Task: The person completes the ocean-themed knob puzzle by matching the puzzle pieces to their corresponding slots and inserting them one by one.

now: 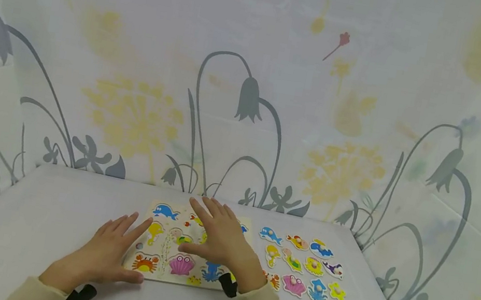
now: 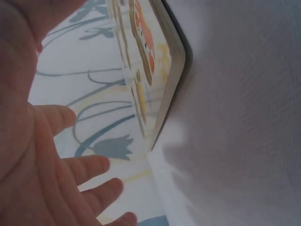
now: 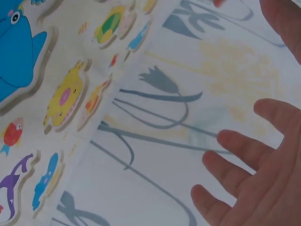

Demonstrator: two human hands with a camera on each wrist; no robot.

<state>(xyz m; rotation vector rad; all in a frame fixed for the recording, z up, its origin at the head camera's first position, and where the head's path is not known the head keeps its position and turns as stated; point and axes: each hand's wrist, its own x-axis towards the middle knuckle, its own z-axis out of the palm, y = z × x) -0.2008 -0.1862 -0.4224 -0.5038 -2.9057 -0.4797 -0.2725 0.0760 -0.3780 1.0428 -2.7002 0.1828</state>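
A wooden sea-animal puzzle board (image 1: 161, 274) lies flat on the white table, its cut-out spaces printed with matching pictures. At the board's left side hovers my left hand (image 1: 108, 250), fingers spread and holding nothing. My right hand (image 1: 226, 237) is spread above the board's right half, also holding nothing, and it covers part of the pictures. In the left wrist view, the spread hand (image 2: 61, 165) appears beside a corner of the board (image 2: 176, 61). The right wrist view shows the fingers of the right hand (image 3: 263, 169) apart from the board (image 3: 66, 141).
Several knobbed puzzle pieces lie in rows right of the board, including a dolphin (image 1: 271, 235), a pink shell (image 1: 294, 285), an octopus (image 1: 318, 291) and a star (image 1: 336, 291). The right wrist partly hides a crab piece (image 1: 274, 280). Flower-printed cloth (image 1: 243, 134) hangs behind the table.
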